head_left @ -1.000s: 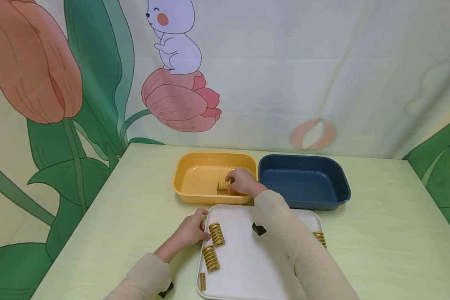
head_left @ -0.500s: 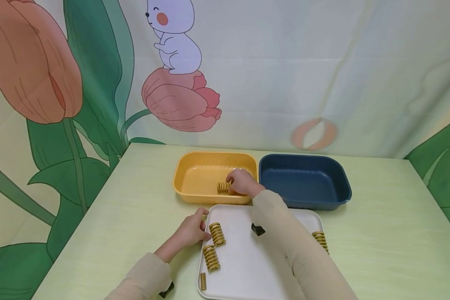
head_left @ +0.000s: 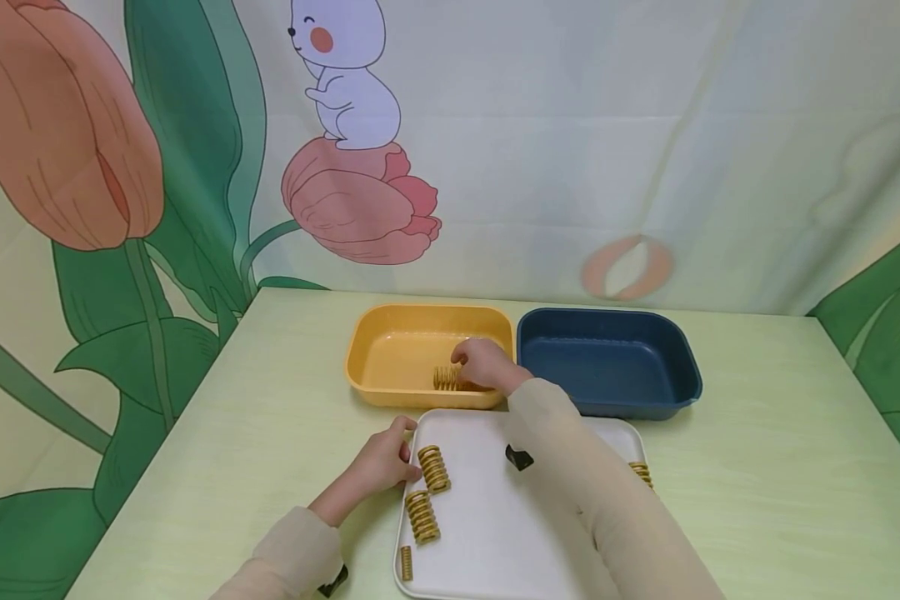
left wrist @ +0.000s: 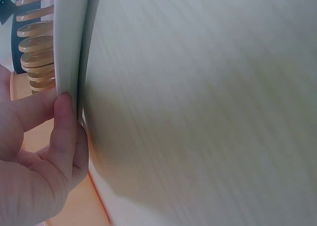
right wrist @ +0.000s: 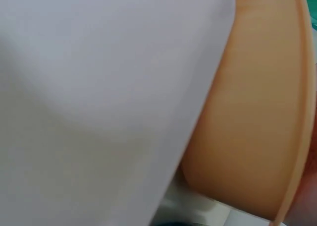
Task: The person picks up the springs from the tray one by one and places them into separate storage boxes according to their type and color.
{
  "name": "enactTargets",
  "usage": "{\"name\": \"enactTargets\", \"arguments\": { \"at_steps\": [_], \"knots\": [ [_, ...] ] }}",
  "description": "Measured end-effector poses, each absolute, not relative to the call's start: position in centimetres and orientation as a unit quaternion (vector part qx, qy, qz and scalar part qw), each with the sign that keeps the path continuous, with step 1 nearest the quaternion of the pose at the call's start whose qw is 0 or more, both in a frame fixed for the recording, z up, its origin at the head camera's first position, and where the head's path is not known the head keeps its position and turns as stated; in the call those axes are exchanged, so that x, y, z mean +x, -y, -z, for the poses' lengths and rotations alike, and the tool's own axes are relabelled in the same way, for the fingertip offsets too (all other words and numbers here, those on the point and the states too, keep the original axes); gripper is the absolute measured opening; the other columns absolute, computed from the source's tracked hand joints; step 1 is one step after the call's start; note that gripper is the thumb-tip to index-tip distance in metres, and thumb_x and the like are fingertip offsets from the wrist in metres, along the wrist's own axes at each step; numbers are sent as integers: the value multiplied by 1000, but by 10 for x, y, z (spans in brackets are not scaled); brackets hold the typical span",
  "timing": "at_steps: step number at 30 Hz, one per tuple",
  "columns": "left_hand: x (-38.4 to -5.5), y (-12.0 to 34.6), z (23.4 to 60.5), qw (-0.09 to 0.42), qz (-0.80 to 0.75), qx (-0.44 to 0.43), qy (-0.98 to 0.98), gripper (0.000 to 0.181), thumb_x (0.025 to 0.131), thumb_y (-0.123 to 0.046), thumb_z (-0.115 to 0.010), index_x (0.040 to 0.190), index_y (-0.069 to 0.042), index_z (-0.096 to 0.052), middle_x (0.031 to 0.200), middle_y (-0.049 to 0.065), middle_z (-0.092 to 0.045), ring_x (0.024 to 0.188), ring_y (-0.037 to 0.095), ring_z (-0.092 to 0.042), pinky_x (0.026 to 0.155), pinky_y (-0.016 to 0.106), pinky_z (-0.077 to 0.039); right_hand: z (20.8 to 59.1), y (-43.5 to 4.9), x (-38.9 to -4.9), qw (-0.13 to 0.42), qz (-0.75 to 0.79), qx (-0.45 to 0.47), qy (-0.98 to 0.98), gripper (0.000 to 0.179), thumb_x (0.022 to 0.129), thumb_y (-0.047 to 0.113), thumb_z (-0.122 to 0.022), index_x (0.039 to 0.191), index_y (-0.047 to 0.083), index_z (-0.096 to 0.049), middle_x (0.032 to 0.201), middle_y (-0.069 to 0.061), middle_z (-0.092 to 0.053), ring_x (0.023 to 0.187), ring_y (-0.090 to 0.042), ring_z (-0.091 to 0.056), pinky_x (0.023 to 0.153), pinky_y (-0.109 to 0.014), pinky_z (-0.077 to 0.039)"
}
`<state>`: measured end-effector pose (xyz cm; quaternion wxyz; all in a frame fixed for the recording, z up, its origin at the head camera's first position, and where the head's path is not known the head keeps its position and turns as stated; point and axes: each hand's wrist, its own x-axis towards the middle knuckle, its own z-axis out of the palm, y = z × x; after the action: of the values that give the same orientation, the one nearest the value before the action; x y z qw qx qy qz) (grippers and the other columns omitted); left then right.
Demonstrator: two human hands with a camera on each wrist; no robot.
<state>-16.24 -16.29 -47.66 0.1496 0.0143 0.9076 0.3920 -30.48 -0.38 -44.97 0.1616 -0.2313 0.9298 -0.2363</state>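
Note:
My right hand [head_left: 487,364] reaches over the near wall of the yellow bin [head_left: 390,395], fingers curled at the right end of a gold coil spring [head_left: 445,378] that lies low inside. The hand covers that end. At the left edge of the white tray [head_left: 495,517], my left hand [head_left: 381,462] pinches the rim; the left wrist view shows thumb and fingers on either side of it [left wrist: 67,82]. Two thick gold springs, an upper one [head_left: 434,468] and a lower one [head_left: 422,516], lie beside this hand. A small thin spring [head_left: 407,562] lies below them.
A dark blue bin [head_left: 607,367] stands right of the yellow one, close against it. Another gold spring [head_left: 641,475] at the tray's right side is partly hidden by my right sleeve [head_left: 600,500]. A printed curtain [head_left: 532,150] hangs behind the table [head_left: 765,458].
The spring at my right hand has settled slightly lower in the yellow bin. The right forearm has shifted a little. My left hand stays at the tray's rim.

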Motion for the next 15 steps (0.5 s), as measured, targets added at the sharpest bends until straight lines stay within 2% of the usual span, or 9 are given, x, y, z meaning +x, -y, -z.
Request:
{"name": "enactTargets", "arguments": {
  "at_steps": [15],
  "knots": [
    [-163,161,476,152,-393,7,-907,60,69,3,-69,121,0,-37,69,5,-45,54,13,-45,49,23,-40,436,-8,-300,155,270,-261,-914,25,79,7,-63,103,3,-62,105,-10,-61,98,-23,-54,88,-33,-44]
  ]
}}
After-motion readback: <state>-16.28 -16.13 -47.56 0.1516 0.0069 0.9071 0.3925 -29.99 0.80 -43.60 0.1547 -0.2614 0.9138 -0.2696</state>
